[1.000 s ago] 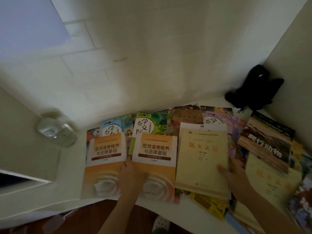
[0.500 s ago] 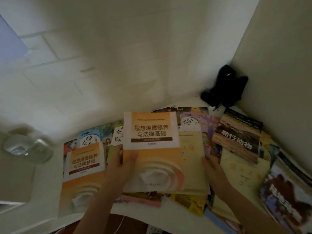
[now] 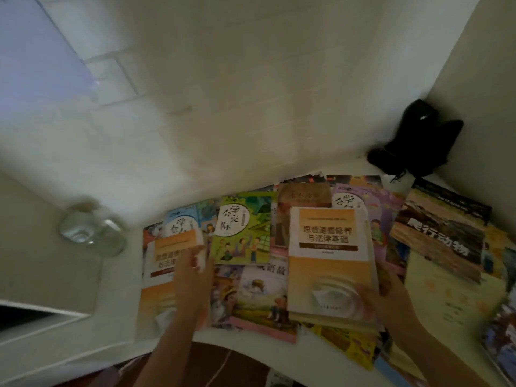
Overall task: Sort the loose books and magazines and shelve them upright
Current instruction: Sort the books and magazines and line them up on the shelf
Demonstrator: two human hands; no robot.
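Observation:
Books and magazines lie flat and overlapping on a white desk (image 3: 117,331) against the wall. Two copies of one orange-and-white textbook show. My left hand (image 3: 192,277) rests on the left copy (image 3: 159,291) and its fingers grip that book's lifted right edge. The right copy (image 3: 329,255) lies on top of a pale yellow book, of which only the edges show. My right hand (image 3: 391,297) holds this small stack at its lower right corner, thumb on the cover. A green picture book (image 3: 243,230) lies between the two copies.
A glass jar (image 3: 92,233) stands at the left by the wall. In the right corner sits a black object (image 3: 418,143). A brown reptile magazine (image 3: 441,241) and a pale yellow book (image 3: 452,297) lie at the right. A pastel storybook (image 3: 262,291) reaches the desk's front edge.
My left hand carried the second orange textbook onto the yellow book, let go of it and went back to the left copy. My right hand stayed on the stack.

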